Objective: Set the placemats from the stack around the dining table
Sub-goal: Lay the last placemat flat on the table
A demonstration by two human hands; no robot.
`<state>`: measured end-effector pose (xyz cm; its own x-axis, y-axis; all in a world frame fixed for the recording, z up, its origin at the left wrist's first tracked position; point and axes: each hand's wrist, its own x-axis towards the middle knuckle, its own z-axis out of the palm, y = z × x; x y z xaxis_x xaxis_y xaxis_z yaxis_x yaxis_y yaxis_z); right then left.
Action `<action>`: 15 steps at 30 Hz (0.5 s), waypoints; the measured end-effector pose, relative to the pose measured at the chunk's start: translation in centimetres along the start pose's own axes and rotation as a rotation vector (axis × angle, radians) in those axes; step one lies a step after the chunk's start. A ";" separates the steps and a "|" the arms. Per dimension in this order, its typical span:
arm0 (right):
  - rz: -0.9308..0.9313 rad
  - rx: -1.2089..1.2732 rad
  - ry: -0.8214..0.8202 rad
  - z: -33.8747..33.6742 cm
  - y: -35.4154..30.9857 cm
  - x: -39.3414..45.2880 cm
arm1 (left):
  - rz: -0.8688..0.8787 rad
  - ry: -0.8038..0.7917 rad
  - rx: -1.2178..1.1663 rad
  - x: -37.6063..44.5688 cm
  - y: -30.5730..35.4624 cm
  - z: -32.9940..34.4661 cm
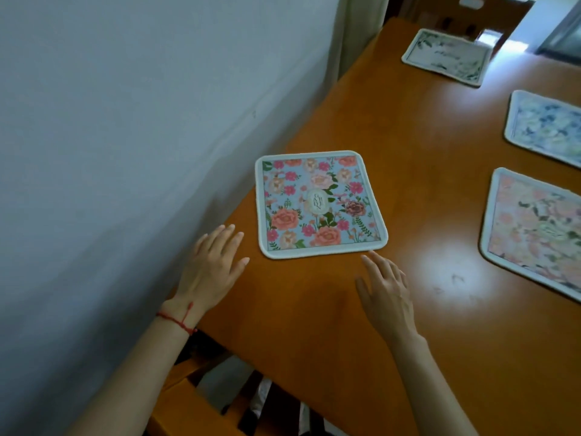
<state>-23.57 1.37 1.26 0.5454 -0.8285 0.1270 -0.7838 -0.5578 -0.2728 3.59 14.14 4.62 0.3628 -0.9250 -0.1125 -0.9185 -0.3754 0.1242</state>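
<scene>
Hands flank floral placemat [319,204] near table's [408,158] wall-side edge.

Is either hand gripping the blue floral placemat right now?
No, the left hand and right hand hover open beside the blue floral placemat, which lies flat.

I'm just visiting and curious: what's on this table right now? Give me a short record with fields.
surface: wooden dining table, beside a grey wall
placemats visible: four, each lying flat and apart
nearest mat: blue floral placemat, in front of both hands
other mats: pink floral placemat, pale blue placemat, green leaf placemat
left hand: open, flat on the table edge, holding nothing
right hand: open, fingertips close to the nearest mat's corner
stack: not in view
</scene>
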 end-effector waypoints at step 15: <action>0.162 0.053 -0.016 4.0 3.8 8.8 | -0.044 -0.002 -0.225 8.0 2.5 5.0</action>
<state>-20.60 -7.88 -2.48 0.4181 -0.9063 0.0617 -0.8455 -0.4131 -0.3383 3.47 6.10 -0.87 0.4011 -0.9075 -0.1248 -0.8436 -0.4190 0.3358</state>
